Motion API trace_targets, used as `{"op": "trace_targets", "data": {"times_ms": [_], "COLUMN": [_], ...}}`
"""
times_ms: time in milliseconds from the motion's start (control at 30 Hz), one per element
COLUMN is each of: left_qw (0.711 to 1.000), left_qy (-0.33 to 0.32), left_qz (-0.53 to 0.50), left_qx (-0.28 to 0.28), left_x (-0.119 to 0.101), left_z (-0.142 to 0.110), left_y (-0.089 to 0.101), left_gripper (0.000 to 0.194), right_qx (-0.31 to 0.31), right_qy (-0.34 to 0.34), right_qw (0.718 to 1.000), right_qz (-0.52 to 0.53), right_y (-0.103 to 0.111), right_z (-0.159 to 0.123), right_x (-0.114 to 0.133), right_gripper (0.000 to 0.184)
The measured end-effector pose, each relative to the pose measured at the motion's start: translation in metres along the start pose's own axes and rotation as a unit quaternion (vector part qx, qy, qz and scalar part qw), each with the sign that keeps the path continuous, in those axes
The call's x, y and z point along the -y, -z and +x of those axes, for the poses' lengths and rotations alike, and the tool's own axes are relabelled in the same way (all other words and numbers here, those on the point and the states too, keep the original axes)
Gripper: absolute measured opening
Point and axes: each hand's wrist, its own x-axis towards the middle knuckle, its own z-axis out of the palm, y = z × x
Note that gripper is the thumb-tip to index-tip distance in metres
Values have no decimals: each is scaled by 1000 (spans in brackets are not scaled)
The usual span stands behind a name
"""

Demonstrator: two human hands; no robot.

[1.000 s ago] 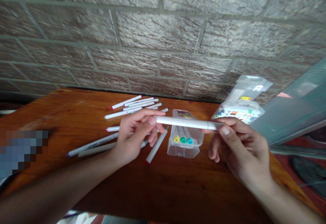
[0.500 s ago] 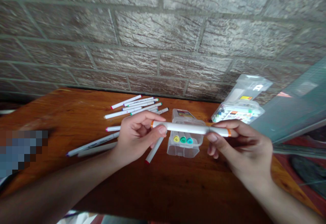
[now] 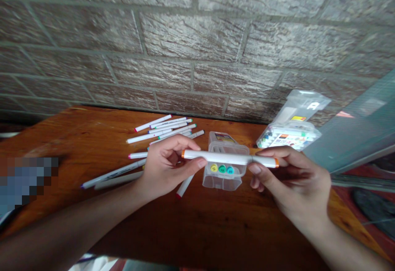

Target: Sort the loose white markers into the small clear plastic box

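Just above the clear plastic marker case, as the head camera sees it, a white double-ended marker with orange ends lies nearly level between two hands, its right end slightly lower. The left hand pinches it near one orange end, thumb below and forefinger above; the right hand has its fingers closed on the other end section, the thumb beside the dark seam. Inside the case stand three capped markers, their round ends yellow, green and light blue (the printing on them is too small to read). Left of the case and farther back, a loose pile of white markers lies on the wooden counter; nearer, also to its left, are a red-ended marker and a purple-ended marker, partly hidden by the left hand. Right of the case and behind it sits a second, filled marker case with its lid raised, before the stone-block wall.
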Motion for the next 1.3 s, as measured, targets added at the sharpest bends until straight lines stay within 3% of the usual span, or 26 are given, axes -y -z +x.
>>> {"op": "trace_targets", "data": {"times_ms": [200,367,567,833,1067,1300], "left_qw": [1000,1000,999,999,1000,1000], "left_qy": [19,25,-6,-7,27,21], "left_qz": [6,0,36,35,-5,-3], "left_qx": [3,9,-4,-4,-4,-3], "left_x": [1,3,3,3,3,5], "left_z": [-1,-1,0,0,-2,-3], "left_y": [1,1,1,1,0,1], "left_gripper": [13,13,12,17,12,10], "right_qx": [7,31,10,16,9,7], "right_qy": [-10,38,7,33,22,33], "right_qw": [1000,999,1000,999,1000,999], "right_qz": [14,19,9,-1,-7,-16], "right_y": [2,3,2,3,0,1], "right_z": [1,3,0,3,0,0], "right_x": [-1,-6,-2,-4,-1,-2], "right_gripper": [18,14,19,29,12,15]}}
